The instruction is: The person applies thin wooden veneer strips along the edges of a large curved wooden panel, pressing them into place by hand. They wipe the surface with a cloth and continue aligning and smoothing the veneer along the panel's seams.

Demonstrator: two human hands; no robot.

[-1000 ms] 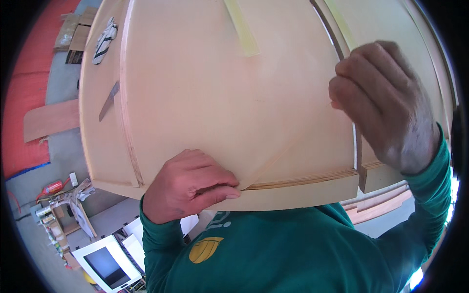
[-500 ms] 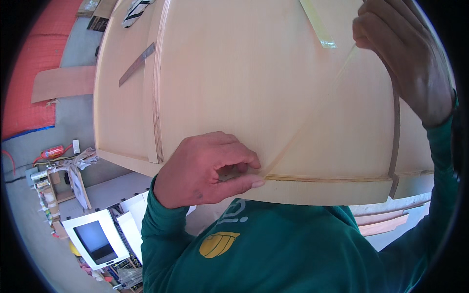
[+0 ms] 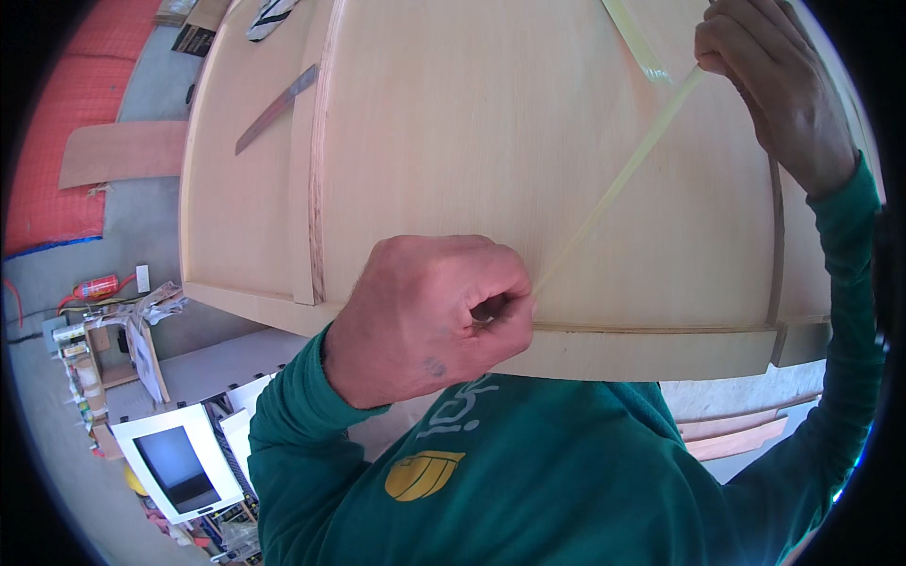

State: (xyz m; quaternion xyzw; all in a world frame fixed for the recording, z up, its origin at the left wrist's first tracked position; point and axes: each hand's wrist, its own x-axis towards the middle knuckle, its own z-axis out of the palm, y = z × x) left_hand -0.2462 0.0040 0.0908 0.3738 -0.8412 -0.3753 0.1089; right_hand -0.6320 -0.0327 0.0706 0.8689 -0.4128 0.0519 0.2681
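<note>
A thin pale-yellow strip point(image 3: 618, 179), which looks like adhesive tape, stretches diagonally between my hands above a pale wooden panel point(image 3: 472, 132). My left hand point(image 3: 429, 311) is closed at the near edge of the panel, thumb and fingers pinching the strip's lower end. At the upper right, my right hand point(image 3: 779, 94) is closed on the other end, its fingertips partly hidden behind the knuckles. A second, wider yellow strip point(image 3: 634, 38) lies near the top, left of my right hand, its shiny end toward me.
Raised wooden battens point(image 3: 321, 160) divide the panel. A flat, tapered metal piece point(image 3: 276, 108) and a striped cloth item point(image 3: 272, 19) lie on its left part. Beyond the left edge are a red sheet point(image 3: 66, 151), a fire extinguisher point(image 3: 97, 288) and a white-framed unit point(image 3: 179, 462).
My left hand has shifted right along the near edge and its fingers have closed more tightly. The strip now shows its broader face near my right hand. The view has shifted slightly.
</note>
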